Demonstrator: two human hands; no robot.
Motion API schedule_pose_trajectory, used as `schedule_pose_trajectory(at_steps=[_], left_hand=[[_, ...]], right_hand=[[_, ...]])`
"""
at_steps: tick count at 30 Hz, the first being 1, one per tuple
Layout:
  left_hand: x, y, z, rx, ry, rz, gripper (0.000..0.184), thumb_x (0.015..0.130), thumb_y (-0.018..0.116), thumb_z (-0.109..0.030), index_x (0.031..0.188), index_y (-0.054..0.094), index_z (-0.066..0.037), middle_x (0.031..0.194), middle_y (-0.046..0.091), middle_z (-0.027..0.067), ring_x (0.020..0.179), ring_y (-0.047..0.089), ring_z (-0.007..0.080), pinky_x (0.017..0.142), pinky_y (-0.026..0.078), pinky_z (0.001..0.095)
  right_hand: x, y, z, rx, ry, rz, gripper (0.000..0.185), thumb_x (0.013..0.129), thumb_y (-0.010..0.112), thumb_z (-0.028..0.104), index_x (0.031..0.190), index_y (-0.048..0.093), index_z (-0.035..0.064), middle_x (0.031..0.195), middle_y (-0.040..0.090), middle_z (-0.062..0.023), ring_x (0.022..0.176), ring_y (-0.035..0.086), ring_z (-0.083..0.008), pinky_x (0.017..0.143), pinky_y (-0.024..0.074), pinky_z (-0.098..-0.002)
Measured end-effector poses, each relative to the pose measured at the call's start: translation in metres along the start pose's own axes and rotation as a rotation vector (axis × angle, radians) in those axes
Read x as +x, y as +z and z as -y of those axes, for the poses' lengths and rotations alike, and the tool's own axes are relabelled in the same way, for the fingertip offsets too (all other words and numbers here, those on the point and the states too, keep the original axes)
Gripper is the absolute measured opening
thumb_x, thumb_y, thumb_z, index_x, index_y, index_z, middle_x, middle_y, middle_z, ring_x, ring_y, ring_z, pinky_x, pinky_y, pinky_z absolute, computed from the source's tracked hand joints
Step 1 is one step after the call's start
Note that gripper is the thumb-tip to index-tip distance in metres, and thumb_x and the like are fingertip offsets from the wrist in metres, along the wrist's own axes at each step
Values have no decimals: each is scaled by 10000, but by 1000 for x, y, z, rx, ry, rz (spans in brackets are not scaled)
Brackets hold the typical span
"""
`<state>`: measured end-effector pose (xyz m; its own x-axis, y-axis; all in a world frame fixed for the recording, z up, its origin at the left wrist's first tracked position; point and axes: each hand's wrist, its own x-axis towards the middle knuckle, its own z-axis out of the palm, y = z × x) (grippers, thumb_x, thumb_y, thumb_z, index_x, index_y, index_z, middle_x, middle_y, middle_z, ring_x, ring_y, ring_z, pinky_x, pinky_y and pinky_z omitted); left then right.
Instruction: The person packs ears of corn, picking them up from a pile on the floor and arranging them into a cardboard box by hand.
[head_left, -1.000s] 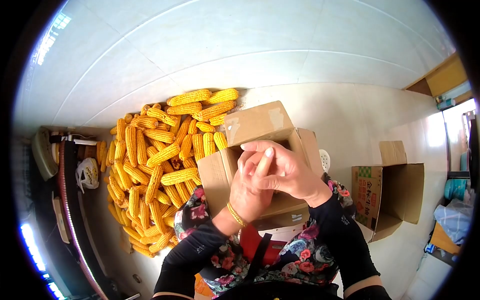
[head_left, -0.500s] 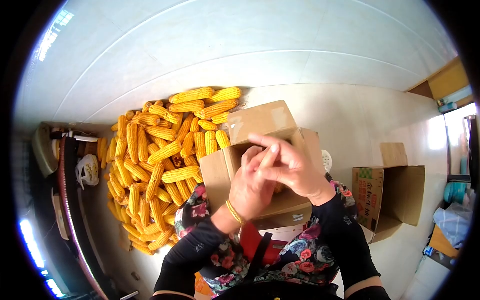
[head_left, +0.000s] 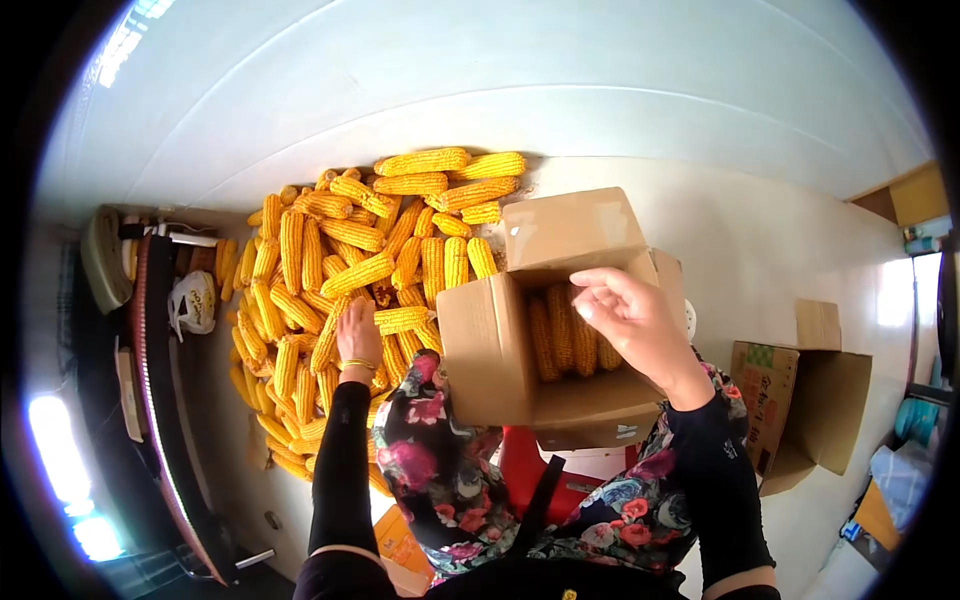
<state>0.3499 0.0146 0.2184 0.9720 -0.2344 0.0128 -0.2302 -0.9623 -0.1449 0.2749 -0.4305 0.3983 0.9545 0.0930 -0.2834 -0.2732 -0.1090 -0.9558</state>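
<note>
Head camera, and from where I stand the person's two hands are well apart. The left hand [head_left: 358, 332], a gold bracelet [head_left: 358, 364] at its wrist, reaches down onto the heap of yellow corn cobs [head_left: 357, 274] on the floor [head_left: 770, 260]; its fingertips are hidden among the cobs, so I can't tell whether they have closed on one. The right hand [head_left: 632, 328] hangs over the open cardboard box [head_left: 485, 350] in front of the person, fingers loosely curled, no cob to be seen in it. Inside that box, several cobs [head_left: 560, 332] lie side by side, partly covered by the right hand. Over to the person's right, a second cardboard box [head_left: 762, 405] gapes open. Far to the left, beyond the heap, I see a white plastic bag [head_left: 193, 303].
</note>
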Motion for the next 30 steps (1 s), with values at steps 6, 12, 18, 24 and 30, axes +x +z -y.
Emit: schedule_pose_trajectory(at_steps=[6,12,18,24,30], left_hand=[[-22,57,-13,-71,-173,371,752,814,617,-96,1499,319,-181,1529,323,141,1422,279,329,1170,199,494],[4,92,-13,70,-121,502,725,839,585,-43,1498,322,-187,1549,303,119,1450,237,328,1192,153,495],[12,120,2,92,-32,294,483,872,573,-75,1343,491,-137,1308,523,124,1262,457,314,1130,273,498],[-3,105,2,-103,-9,80,557,728,721,-98,1241,505,-83,1204,574,126,1160,521,319,1062,359,444],[-9,-26,-27,-269,52,-243,829,621,775,-39,1384,478,-170,1265,540,105,1190,486,337,1059,359,473]], right_hand=[[8,10,-10,-33,-15,-65,243,944,606,60,1176,598,-11,885,633,-42,806,575,-79,719,491,-231],[12,12,-15,-107,40,-61,254,946,605,57,1192,599,-10,904,638,-46,838,588,-87,732,497,-235],[16,17,-21,-138,48,-58,252,947,607,62,1190,603,-6,911,648,-52,862,609,-99,752,507,-244],[16,17,-23,-167,41,-57,248,947,606,58,1188,604,-2,902,650,-49,853,615,-105,772,513,-255],[13,17,-21,-122,2,-65,240,943,611,66,1174,611,-2,902,655,-51,845,612,-101,771,510,-252]])
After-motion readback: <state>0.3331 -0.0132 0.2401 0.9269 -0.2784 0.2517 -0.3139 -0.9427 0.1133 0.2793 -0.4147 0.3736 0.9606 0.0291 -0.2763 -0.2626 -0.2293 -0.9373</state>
